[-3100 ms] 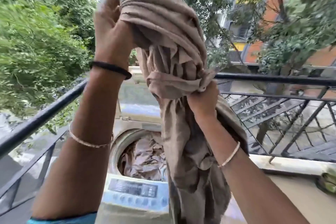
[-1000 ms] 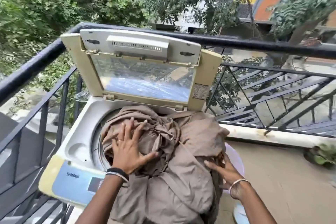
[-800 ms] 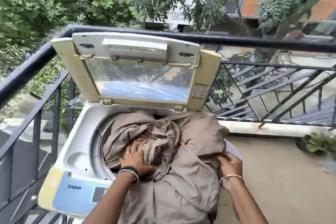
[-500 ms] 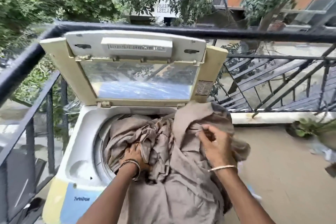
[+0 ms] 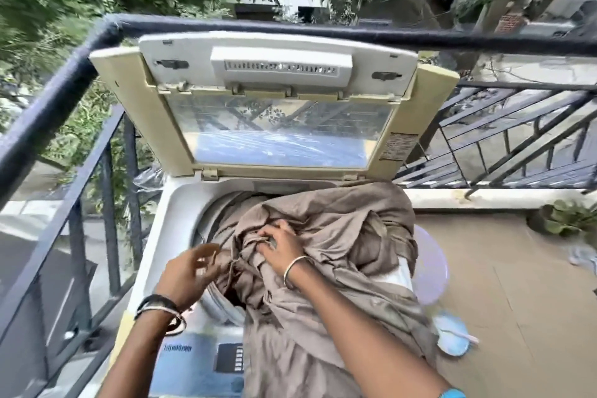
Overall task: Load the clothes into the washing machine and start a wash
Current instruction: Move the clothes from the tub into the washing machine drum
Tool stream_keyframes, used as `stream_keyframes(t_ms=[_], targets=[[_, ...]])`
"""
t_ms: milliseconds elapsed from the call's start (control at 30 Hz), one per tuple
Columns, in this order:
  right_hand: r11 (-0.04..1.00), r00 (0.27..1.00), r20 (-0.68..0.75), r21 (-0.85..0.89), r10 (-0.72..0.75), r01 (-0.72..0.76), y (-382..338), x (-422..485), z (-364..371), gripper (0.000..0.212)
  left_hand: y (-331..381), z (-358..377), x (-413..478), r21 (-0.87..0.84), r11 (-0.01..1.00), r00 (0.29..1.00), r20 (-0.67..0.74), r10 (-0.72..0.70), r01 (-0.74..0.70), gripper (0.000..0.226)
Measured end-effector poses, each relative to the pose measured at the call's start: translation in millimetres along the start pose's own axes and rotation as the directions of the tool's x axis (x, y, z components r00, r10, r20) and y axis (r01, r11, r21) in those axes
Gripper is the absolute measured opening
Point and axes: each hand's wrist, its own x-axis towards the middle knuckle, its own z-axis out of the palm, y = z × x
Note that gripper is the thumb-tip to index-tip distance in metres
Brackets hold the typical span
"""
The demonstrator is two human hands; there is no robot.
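Observation:
A top-loading washing machine (image 5: 174, 216) stands against the balcony railing with its lid (image 5: 277, 100) raised upright. A large brown cloth (image 5: 342, 236) is heaped over the drum opening and spills across the right side and the front control panel (image 5: 200, 359). My right hand (image 5: 281, 245) presses into the middle of the heap, fingers closed on a fold. My left hand (image 5: 187, 271) hovers at the left edge of the cloth over the drum rim, fingers spread and blurred, touching a thin strand. The inside of the drum is mostly hidden.
A dark metal railing (image 5: 58, 90) runs along the left and behind the machine. To the right lies tan balcony floor with a pale round tub (image 5: 431, 268), a light blue item (image 5: 452, 336) and a potted plant (image 5: 562, 216). Trees and buildings lie beyond.
My left hand has come out of the cloth heap to its left edge. My right hand has moved from the right part of the cloth to its middle. The camera moved closer.

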Motion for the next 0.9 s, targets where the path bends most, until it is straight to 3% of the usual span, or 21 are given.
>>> stream_keyframes(t_ms=[100, 200, 333, 400, 467, 533, 600, 667, 733, 800, 833, 900], targets=[[0.988, 0.998, -0.013, -0.139, 0.067, -0.068, 16, 15, 16, 0.026, 21, 2, -3, 0.059, 0.981, 0.980, -0.066, 0.190, -0.186, 0.055], [0.966, 0.991, 0.067, -0.241, 0.113, -0.094, 12, 26, 18, 0.030, 47, 18, 1, 0.110, 0.937, 0.943, 0.038, 0.330, -0.333, 0.082], [0.991, 0.941, 0.334, -0.135, 0.058, -0.013, -7, 32, -21, 0.026, 59, 55, 15, 0.248, 0.932, 0.956, 0.191, 0.222, -0.266, 0.137], [0.998, 0.929, 0.369, -0.057, 0.014, 0.007, -15, 18, -55, 0.028, 57, 74, 23, 0.311, 0.924, 0.965, 0.207, 0.160, -0.220, 0.148], [0.999, 0.975, 0.221, 0.020, 0.027, -0.033, -16, -4, -95, 0.029, 51, 92, 33, 0.338, 0.924, 0.968, 0.230, 0.102, -0.177, 0.148], [0.993, 0.987, -0.157, 0.117, 0.040, -0.022, -2, -29, -136, 0.021, 51, 105, 41, 0.351, 0.928, 0.974, 0.220, 0.044, -0.121, 0.142], [0.984, 0.834, -0.529, 0.157, 0.156, -0.085, 37, -49, -169, 0.017, 51, 115, 49, 0.321, 0.943, 0.982, 0.185, 0.033, -0.092, 0.132], [0.949, 0.698, -0.646, 0.160, 0.309, -0.272, 79, -59, -194, 0.032, 52, 120, 58, 0.314, 0.945, 0.985, 0.166, 0.046, -0.097, 0.124], [0.830, 0.679, -0.481, 0.376, 0.555, -0.412, 107, -65, -207, 0.059, 50, 123, 68, 0.334, 0.936, 0.984, 0.166, 0.057, -0.110, 0.124], [0.554, 0.667, -0.140, 0.692, 0.732, -0.462, 117, -67, -207, 0.072, 48, 126, 76, 0.355, 0.928, 0.983, 0.175, 0.053, -0.113, 0.125], [0.458, 0.679, -0.021, 0.753, 0.734, -0.472, 115, -64, -204, 0.068, 48, 127, 79, 0.360, 0.927, 0.983, 0.179, 0.045, -0.108, 0.126], [0.437, 0.721, 0.008, 0.791, 0.693, -0.429, 121, -55, -197, 0.055, 48, 128, 82, 0.365, 0.925, 0.983, 0.176, 0.042, -0.105, 0.127]])
